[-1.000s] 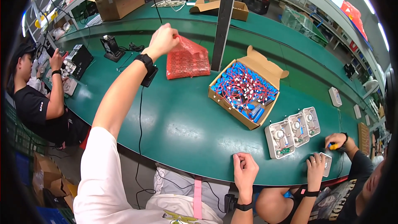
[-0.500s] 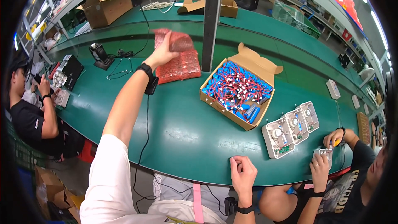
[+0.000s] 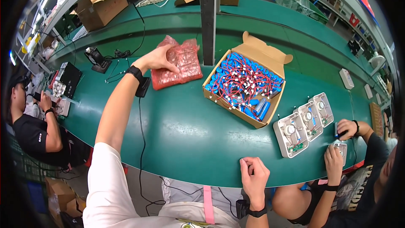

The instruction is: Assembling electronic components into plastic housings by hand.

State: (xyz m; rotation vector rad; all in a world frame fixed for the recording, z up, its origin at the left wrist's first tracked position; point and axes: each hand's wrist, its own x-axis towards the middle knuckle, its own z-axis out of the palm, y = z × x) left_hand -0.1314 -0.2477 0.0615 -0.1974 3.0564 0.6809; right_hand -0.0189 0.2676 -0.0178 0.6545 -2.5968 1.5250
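Observation:
My left hand (image 3: 159, 59) reaches out over a red bubble-wrap bag (image 3: 185, 65) beyond the middle of the table. Its thumb lies across the crinkled plastic; the other fingers wrap over the top, their tips partly hidden. Loosely curled, my right hand (image 3: 255, 175) rests at the near table edge, with nothing visible in it. Between the hands but farther off stands an open cardboard box (image 3: 272, 112) of blue cylindrical battery cells (image 3: 263, 109) with red wires and white connectors.
Right of the box sit three open white housings (image 3: 291, 135) with circuit boards inside. A co-worker's hands (image 3: 334, 162) handle another housing at the right. A metal post (image 3: 208, 21) rises behind the bag. A black cable (image 3: 143, 143) crosses the left side; another person sits far left.
The raised, blurred flap of the bag has come down, and my left hand is now lower on the bag. My right hand stays curled at the edge. The view has shifted slightly.

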